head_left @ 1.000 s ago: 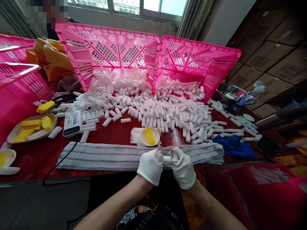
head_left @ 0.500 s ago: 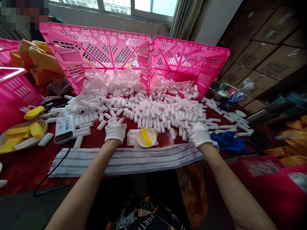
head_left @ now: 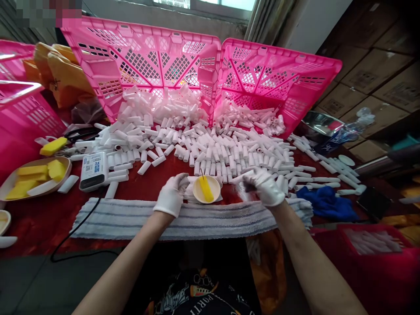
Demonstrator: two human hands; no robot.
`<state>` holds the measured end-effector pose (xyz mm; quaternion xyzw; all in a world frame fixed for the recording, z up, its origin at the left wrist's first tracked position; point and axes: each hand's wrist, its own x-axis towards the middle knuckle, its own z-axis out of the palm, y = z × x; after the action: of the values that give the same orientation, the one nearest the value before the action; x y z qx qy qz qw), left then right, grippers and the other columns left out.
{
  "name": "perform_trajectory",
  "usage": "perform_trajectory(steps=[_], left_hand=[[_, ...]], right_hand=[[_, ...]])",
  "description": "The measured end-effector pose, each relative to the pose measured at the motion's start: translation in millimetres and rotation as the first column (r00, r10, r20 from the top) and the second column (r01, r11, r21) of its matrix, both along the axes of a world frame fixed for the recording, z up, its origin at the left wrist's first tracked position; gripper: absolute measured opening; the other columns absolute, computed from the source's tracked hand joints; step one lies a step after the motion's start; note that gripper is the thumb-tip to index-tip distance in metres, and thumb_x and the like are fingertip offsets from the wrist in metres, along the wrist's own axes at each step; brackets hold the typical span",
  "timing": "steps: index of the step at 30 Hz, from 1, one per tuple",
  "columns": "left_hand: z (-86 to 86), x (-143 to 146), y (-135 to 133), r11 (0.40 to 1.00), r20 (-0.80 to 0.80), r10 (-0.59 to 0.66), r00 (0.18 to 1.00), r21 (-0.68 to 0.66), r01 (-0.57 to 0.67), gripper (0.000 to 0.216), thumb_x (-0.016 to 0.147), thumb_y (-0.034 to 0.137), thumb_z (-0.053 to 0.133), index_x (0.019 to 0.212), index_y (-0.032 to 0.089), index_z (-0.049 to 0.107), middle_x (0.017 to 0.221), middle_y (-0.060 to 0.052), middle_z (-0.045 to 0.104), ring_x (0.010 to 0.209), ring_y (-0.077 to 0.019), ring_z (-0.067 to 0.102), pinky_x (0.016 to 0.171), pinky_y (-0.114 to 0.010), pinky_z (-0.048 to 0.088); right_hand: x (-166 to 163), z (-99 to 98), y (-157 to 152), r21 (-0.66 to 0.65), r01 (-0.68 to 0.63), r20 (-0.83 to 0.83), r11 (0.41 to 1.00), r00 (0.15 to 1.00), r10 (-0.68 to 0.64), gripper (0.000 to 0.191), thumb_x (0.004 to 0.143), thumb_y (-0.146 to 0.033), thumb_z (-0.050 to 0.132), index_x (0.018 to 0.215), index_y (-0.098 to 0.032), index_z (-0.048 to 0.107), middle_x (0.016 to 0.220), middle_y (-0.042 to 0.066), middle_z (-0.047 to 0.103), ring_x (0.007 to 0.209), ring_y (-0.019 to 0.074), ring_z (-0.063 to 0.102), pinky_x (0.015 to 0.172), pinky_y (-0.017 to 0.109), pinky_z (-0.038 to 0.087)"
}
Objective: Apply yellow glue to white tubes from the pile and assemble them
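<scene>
My left hand [head_left: 171, 194], in a white glove, is beside the left edge of a small round dish [head_left: 215, 195]. Its fingers are curled together, and whatever they may hold is hidden. On the dish lies a yellow strip [head_left: 206, 189] with a thin dark pin-like tip pointing up. My right hand [head_left: 266, 187], gloved too with greyish fingertips, pinches a white plastic tube [head_left: 242, 176] that points left, above the table. Beyond both hands spreads a big heap of similar white tubes [head_left: 203, 146]. A striped towel [head_left: 203, 221] runs along the table's near edge.
Two pink crates [head_left: 157, 65] lean at the back, tubes spilling from them. On the left are a white box-shaped device [head_left: 94, 170] with a black cable and a plate [head_left: 67, 168] of yellow sponge-like blocks. A blue cloth [head_left: 328, 203] and a metal bowl [head_left: 323, 124] are on the right.
Both hands have drawn back from the tube heap toward the small dish. The right hand has brought a white tube with it. The camera view has shifted slightly.
</scene>
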<state>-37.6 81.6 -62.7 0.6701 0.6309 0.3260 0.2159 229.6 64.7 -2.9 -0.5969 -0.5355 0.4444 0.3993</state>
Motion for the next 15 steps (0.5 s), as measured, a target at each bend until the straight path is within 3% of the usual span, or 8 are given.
perform_trajectory(steps=[3,5,8,11,15], left_hand=[[-3.9,7.1,-3.4,0.992,0.077,-0.087,0.993,-0.087,0.094,0.038,0.086,0.038,0.042,0.118,0.019,0.052,0.109,-0.008,0.061,0.099,-0.019,0.058,0.088,-0.029,0.045],[-3.4,8.6,-2.1,0.983,0.063,-0.096,0.993,-0.154,0.104,0.038,0.085,0.038,0.042,0.117,0.019,0.051,0.105,-0.008,0.063,0.097,-0.0206,0.06,0.086,-0.032,0.046],[-1.4,8.2,1.5,0.982,0.026,-0.098,0.995,-0.159,0.1,0.039,0.086,0.04,0.041,0.116,0.019,0.051,0.106,-0.009,0.063,0.097,-0.0218,0.06,0.085,-0.033,0.046],[-0.4,8.9,4.9,0.984,0.011,-0.116,0.993,-0.135,0.116,0.039,0.086,0.041,0.039,0.115,0.018,0.052,0.106,-0.01,0.063,0.097,-0.0211,0.06,0.086,-0.031,0.045],[1.0,12.3,7.5,0.985,-0.003,-0.113,0.994,-0.133,0.111,0.04,0.087,0.042,0.038,0.114,0.016,0.052,0.105,-0.011,0.064,0.097,-0.0209,0.06,0.086,-0.03,0.045]], right_hand=[[-20.7,-20.1,3.0,-0.18,-0.195,-0.259,0.964,0.955,0.145,0.046,0.076,-0.041,0.061,0.112,-0.014,0.053,0.075,0.004,0.065,0.061,0.0138,0.062,0.059,0.029,0.051],[-35.3,-32.0,4.4,-0.184,-0.244,-0.302,0.952,0.936,0.181,0.052,0.075,-0.046,0.059,0.115,-0.014,0.052,0.072,0.004,0.065,0.059,0.0135,0.061,0.057,0.028,0.05],[-49.3,-43.7,8.1,-0.019,-0.169,-0.045,0.986,0.985,0.168,0.042,0.078,-0.048,0.054,0.102,-0.015,0.061,0.076,0.004,0.065,0.067,0.0143,0.061,0.063,0.027,0.05],[-53.2,-50.4,9.8,0.157,-0.194,0.106,0.968,0.978,0.179,0.031,0.078,-0.043,0.054,0.096,-0.019,0.065,0.097,0.004,0.065,0.089,0.017,0.06,0.08,0.028,0.049],[-49.7,-58.2,6.5,0.212,-0.241,0.21,0.947,0.958,0.197,0.031,0.077,-0.04,0.058,0.101,-0.02,0.063,0.1,0.005,0.065,0.089,0.0178,0.06,0.081,0.03,0.049]])
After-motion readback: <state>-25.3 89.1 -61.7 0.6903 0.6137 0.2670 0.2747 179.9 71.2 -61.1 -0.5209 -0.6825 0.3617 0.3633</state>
